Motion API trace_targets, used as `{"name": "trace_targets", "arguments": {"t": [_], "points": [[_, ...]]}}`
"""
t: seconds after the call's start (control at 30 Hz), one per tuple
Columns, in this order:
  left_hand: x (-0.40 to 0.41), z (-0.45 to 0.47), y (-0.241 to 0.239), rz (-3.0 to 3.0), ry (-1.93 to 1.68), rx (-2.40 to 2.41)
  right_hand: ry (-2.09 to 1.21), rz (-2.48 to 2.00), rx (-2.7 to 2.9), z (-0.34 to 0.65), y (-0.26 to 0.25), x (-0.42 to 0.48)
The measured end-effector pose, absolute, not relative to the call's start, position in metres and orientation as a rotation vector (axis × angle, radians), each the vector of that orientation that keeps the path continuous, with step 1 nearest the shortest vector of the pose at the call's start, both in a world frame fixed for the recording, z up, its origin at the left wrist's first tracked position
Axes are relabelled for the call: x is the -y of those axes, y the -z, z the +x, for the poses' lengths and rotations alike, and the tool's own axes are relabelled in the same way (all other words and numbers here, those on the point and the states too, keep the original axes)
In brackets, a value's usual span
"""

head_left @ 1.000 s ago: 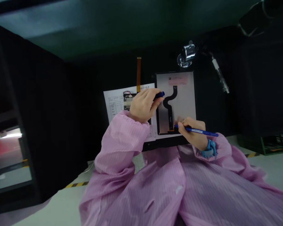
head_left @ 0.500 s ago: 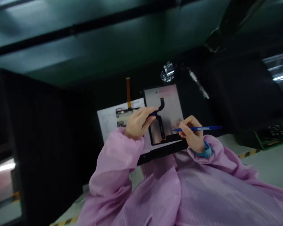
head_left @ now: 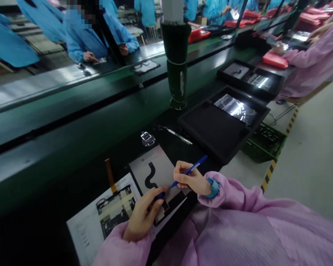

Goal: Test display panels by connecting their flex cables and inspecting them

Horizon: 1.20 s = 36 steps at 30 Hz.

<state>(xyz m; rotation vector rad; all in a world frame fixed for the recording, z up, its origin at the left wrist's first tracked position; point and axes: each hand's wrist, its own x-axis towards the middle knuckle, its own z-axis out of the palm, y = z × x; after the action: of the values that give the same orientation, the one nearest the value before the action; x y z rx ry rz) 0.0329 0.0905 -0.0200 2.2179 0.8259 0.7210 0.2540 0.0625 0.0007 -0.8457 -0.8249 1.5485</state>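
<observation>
My right hand [head_left: 191, 178] grips a blue pen [head_left: 195, 165], its tip low over the lower right part of a flat grey display panel [head_left: 162, 162]. Pinched between the thumb and fingers of my left hand [head_left: 144, 212] is a small dark blue piece [head_left: 160, 195], its kind too small to make out. It sits over the panel's black flex cable [head_left: 150, 176], hiding part of it. To the left, a circuit assembly [head_left: 116, 208] with an orange ribbon cable [head_left: 110, 175] lies on a printed paper sheet [head_left: 81, 225].
Beyond the panel lie a clear plastic-and-metal piece [head_left: 148, 138] and a white pen-like tool [head_left: 179, 136]. A black tray [head_left: 211, 129] with a shiny film stands at right, above a green crate [head_left: 263, 142]. A dark post [head_left: 177, 66] rises behind. Co-workers stand around.
The camera view has swung up and right, bringing the line and co-workers into sight. My left hand is now lower on the panel, nearer the pen tip. Both hands keep their hold.
</observation>
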Motion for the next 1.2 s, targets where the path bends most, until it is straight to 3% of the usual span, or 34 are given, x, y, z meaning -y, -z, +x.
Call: {"name": "trace_targets", "arguments": {"t": [0.43, 0.93, 1.2], "points": [[-0.085, 0.033, 0.024, 2.175, -0.727, -0.81, -1.538, -0.893, 0.899, 0.243, 0.009, -0.063], [-0.076, 0.026, 0.035, 1.994, -0.656, -0.937, -1.222, -0.904, 1.308, 0.224, 0.017, -0.053], [-0.077, 0.034, 0.012, 1.959, -0.61, -0.939, -1.155, -0.907, 1.536, 0.212, 0.019, -0.055]]}}
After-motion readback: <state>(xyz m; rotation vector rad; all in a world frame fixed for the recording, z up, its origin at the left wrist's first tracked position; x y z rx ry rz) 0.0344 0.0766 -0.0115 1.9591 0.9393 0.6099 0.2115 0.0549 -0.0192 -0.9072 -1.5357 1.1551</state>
